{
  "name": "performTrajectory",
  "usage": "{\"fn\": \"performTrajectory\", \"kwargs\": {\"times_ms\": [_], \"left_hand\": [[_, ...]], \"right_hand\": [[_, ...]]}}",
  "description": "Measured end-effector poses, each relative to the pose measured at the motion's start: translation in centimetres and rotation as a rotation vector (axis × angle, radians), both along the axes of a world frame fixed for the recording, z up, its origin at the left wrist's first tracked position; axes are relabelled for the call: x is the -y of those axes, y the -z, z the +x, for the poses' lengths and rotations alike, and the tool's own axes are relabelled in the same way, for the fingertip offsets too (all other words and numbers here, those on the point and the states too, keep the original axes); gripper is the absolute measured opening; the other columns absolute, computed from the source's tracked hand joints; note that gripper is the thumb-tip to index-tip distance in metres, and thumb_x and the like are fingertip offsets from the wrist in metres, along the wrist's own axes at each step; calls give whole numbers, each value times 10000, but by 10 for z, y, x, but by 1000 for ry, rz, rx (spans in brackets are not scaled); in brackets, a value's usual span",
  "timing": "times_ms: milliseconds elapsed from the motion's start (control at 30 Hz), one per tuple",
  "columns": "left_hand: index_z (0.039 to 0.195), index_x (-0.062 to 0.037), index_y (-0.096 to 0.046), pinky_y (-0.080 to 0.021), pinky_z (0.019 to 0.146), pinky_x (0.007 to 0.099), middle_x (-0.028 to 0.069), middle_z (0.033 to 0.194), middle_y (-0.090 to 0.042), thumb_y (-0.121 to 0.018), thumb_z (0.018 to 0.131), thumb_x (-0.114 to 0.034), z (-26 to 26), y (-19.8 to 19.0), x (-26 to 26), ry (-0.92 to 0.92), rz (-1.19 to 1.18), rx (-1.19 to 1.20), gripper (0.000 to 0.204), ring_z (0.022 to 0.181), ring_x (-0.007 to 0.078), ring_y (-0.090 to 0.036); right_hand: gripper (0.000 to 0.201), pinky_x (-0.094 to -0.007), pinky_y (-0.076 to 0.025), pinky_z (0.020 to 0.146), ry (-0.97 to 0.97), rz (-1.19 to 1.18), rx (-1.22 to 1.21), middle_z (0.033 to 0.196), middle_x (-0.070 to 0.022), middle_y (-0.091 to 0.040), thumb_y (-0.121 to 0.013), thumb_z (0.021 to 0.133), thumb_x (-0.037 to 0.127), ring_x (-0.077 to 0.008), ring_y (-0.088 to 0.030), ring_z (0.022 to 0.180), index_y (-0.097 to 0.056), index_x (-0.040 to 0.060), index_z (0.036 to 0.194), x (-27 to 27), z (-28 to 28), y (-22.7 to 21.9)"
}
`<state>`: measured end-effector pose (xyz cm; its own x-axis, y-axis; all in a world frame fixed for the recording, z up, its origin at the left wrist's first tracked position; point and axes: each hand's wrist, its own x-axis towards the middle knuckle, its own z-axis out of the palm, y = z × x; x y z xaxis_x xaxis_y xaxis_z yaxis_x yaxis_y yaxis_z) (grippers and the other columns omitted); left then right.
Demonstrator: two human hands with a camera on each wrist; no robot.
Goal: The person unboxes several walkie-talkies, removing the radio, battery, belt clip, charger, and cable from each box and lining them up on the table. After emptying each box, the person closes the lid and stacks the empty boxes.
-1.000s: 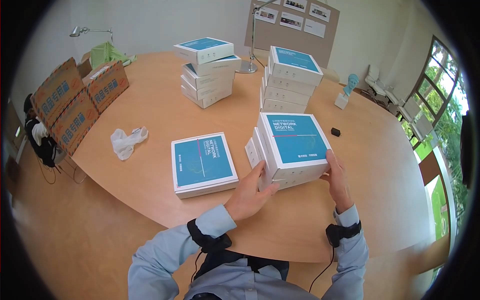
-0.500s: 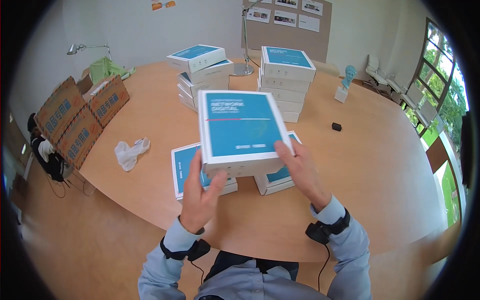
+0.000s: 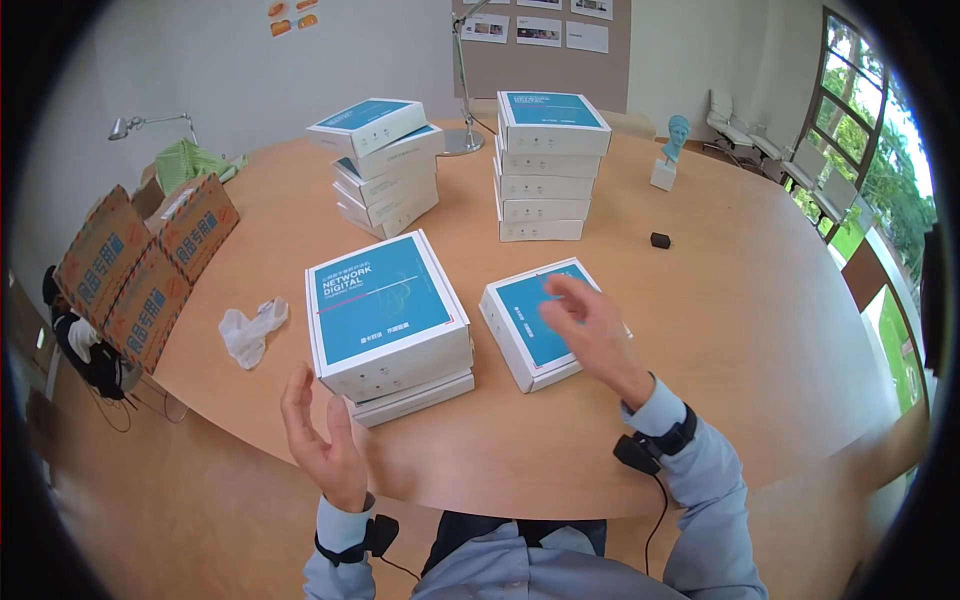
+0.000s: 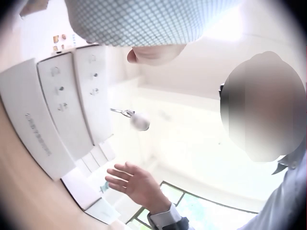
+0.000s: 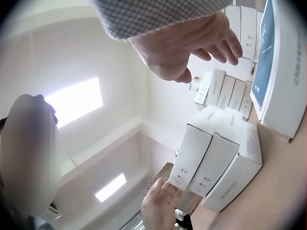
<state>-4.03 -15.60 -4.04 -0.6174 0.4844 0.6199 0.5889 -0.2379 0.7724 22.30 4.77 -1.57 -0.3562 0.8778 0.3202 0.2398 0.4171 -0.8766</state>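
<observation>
A stack of several white boxes with blue lids (image 3: 385, 305) stands on the table in front of the body, its top printed NETWORK DIGITAL. My left hand (image 3: 325, 450) is at its near left corner, fingers loosely extended; whether a fingertip touches the box is unclear. Another such box (image 3: 525, 320) lies alone to the right. Above its right part hovers my right hand (image 3: 600, 340), fingers slightly bent and holding nothing. The right wrist view shows three boxes in the stack (image 5: 230, 158), with my left hand (image 5: 159, 208) beside them.
Two taller stacks of these boxes stand farther back, the left one (image 3: 390, 180) uneven, the right one (image 3: 545, 185) straighter. Also around: a crumpled white bag (image 3: 252, 332), brown cartons (image 3: 140, 265), a small black object (image 3: 660, 241), a bust (image 3: 676, 150) and a lamp base (image 3: 462, 141).
The boxes held by both hands have moved left and down onto the left box. Both hands have let go; the right hand has moved over the lone box, the left hand slightly down and left.
</observation>
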Motion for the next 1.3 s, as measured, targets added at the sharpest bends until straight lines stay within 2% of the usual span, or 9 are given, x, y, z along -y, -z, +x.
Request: {"fn": "performTrajectory", "kwargs": {"times_ms": [67, 133, 233, 533, 667, 800, 1033, 1167, 1300], "left_hand": [[1328, 56, -583, -433, 1072, 364, 191, 1364, -612, -633, 972, -86, 19, -16, 10, 66, 58, 22, 387, 1265, 272, -573], [1206, 36, -663, -464, 1033, 386, 202, 1279, -656, -661, 911, -44, 40, -22, 10, 454, -65, -22, 306, 1206, 315, -612], [1162, 27, -672, -457, 1036, 393, 186, 1253, -670, -653, 887, -2, 70, -36, -11, 464, -210, -134, 277, 1181, 317, -628], [1171, -34, -695, -428, 1043, 500, 188, 1329, -604, -697, 852, -18, 84, -37, -37, 46, -74, -585, 320, 1239, 431, -531], [1176, -50, -702, -385, 1092, 535, 200, 1368, -574, -706, 885, -99, 71, -38, -53, -156, -135, -628, 295, 1313, 454, -469], [1178, -48, -703, -379, 1103, 534, 182, 1367, -596, -709, 945, -252, 50, -20, -51, -112, -232, -623, 309, 1305, 453, -480], [1177, -31, -699, -416, 1087, 446, 206, 1345, -613, -736, 938, -240, -33, -27, -56, -16, -207, -376, 320, 1297, 378, -514], [1204, -12, -677, -423, 1083, 439, 219, 1341, -610, -732, 944, -234, -95, -20, -69, -147, -179, -393, 346, 1287, 366, -529], [1361, 10, -555, -424, 1099, 444, 204, 1384, -567, -695, 985, -216, -93, -17, -60, -433, -62, -229, 461, 1308, 334, -537]], "right_hand": [[442, -346, -565, 910, 180, -10, 26, 1134, -185, -712, -700, 944, 193, -235, -702, 1028, -623, -72, 1289, -12, 50, 20], [441, -346, -566, 905, 258, -31, 48, 1148, -190, -713, -695, 939, 182, -225, -702, 1028, -626, -72, 1292, -20, 91, 48], [447, -348, -568, 905, 275, -116, 162, 1156, -194, -710, -699, 931, 183, -220, -705, 1020, -628, -74, 1289, -26, 124, 82], [437, -337, -550, 901, 295, 160, 88, 1204, -170, -702, -687, 956, 183, -212, -682, 1050, -617, -55, 1316, -22, 95, 45], [428, -338, -553, 890, -35, -14, -161, 1209, -157, -697, -679, 991, 201, -213, -676, 1050, -611, -39, 1338, -15, 37, 9], [413, -341, -560, 861, -287, -47, -173, 1175, -149, -699, -683, 1006, 207, -215, -676, 1034, -618, -39, 1331, -2, -8, -3], [390, -327, -573, 813, -448, -9, -160, 1134, -165, -681, -698, 959, 142, -212, -675, 991, -629, -29, 1303, 55, -50, -13], [434, -355, -569, 863, -637, -160, -22, 1341, -203, -596, -687, 959, 147, -259, -666, 1087, -593, -16, 1351, 52, -58, -19], [455, -373, -563, 900, -189, 325, -140, 1291, -203, -637, -690, 961, 181, -273, -672, 1083, -595, -15, 1361, -8, -94, -3]]}}
